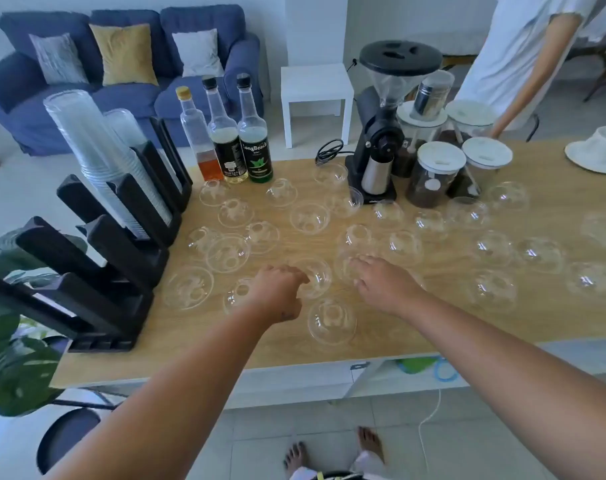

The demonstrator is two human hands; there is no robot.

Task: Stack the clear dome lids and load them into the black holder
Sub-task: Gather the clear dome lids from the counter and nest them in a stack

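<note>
Reaching with both hands over a wooden table (225,341) strewn with clear dome lids (310,218).

Left hand (280,292) has its fingers curled at the near rim of one dome lid (320,278); whether they actually pinch it cannot be told. Right hand (384,284) is relaxed with fingers stretched forward and slightly spread, its fingertips over a second lid (344,271) just beside the first. A third lid (332,320) sits between the two wrists, nearer the person. More lids lie loose and unstacked ahead of both hands and far out past the right hand. The black holder (121,251) stands well left of the left hand, with stacked clear cups (100,150) in its far slots. Syrup bottles (225,147) stand ahead of the left hand and a coffee grinder (381,133) ahead of the right.
</note>
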